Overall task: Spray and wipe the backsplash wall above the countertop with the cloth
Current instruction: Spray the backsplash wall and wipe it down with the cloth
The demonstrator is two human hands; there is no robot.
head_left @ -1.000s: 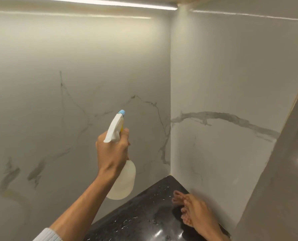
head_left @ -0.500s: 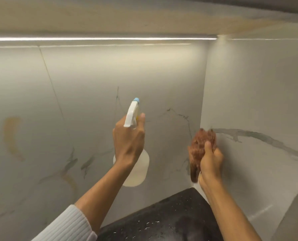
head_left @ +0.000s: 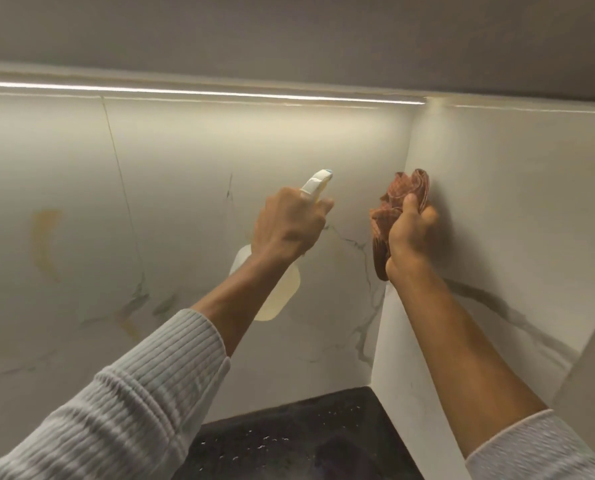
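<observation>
While the left hand (head_left: 289, 226) grips the bottle (head_left: 275, 292), nozzle toward the wall (head_left: 185, 202) to spray | right hand (head_left: 410, 233) clutches the bunched cloth (head_left: 393, 199) by the corner, apparently ready to wipe.

A black countertop (head_left: 289, 441) speckled with small white flecks shows at the near bottom middle. Its far edge meets the pale veined backsplash wall (head_left: 185, 202) and its right edge meets the side wall (head_left: 497, 202). The 2 walls join at its far right corner. A darker patch lies toward its near right.
</observation>
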